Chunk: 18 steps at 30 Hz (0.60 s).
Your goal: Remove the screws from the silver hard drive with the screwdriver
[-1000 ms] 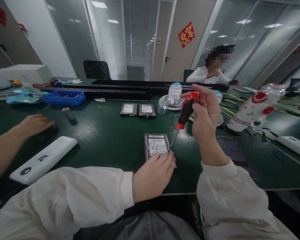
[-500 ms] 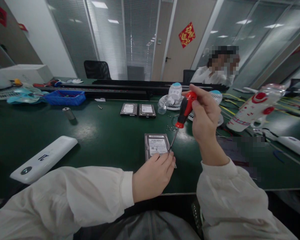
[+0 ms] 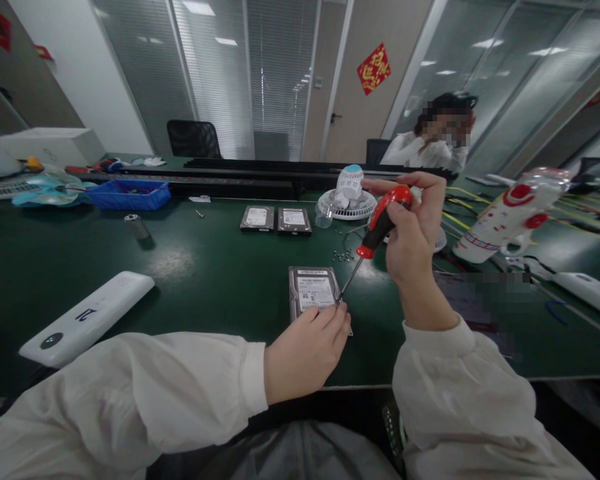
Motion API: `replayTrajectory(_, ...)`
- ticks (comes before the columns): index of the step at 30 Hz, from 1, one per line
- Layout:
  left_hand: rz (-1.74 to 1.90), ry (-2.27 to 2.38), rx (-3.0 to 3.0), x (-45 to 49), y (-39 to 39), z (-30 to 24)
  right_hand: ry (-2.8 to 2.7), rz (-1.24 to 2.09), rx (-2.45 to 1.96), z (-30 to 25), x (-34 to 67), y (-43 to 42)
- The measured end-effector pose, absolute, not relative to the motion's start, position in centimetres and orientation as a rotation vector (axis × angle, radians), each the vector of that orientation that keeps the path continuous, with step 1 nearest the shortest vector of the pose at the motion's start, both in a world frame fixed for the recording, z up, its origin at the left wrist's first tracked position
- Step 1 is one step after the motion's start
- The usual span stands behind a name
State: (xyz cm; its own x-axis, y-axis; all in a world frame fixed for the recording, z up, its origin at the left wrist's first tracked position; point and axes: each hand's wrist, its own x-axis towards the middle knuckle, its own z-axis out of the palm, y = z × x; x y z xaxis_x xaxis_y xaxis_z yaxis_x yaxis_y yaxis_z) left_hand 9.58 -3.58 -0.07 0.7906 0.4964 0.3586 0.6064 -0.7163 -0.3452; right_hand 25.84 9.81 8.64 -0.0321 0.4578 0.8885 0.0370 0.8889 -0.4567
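Observation:
A hard drive [image 3: 312, 283] with a white label lies flat on the green table in front of me. My left hand [image 3: 310, 347] is laid over its near part, fingers close together and holding it down, with the fingertips by its right edge. In my right hand [image 3: 414, 247] is a red and black screwdriver [image 3: 379, 227], gripped by its handle and tilted to the right. Its tip meets the drive's right edge, close to my left fingertips. Whether a screw is under the tip, I cannot tell. Small loose screws [image 3: 343, 256] are scattered just beyond the drive.
Two more hard drives, one left [image 3: 257, 219] and one right [image 3: 295, 221], lie farther back. Beyond my right hand stands a white fan [image 3: 350, 193]. A white device marked 21 [image 3: 87, 320], a metal cylinder [image 3: 137, 227] and a blue tray [image 3: 130, 196] are leftward. A patterned bottle [image 3: 510, 213] stands right.
The screwdriver's handle has tipped to the right and lower, while its tip stays at the drive's edge. My right fingers have shifted on the handle. My left hand and the drive look unmoved.

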Motion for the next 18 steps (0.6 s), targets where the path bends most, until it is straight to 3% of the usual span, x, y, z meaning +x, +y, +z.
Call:
replayTrajectory(10, -0.322, -0.826, -2.515, 9.61, -3.53, -0.04, -1.588, 0.059, -0.454, 9.07, 25.83, 9.94)
replayTrajectory(18, -0.348, -0.826, -2.536, 9.60, -3.53, 0.00, -1.647, 0.304, -0.400, 8.49, 25.62, 9.73)
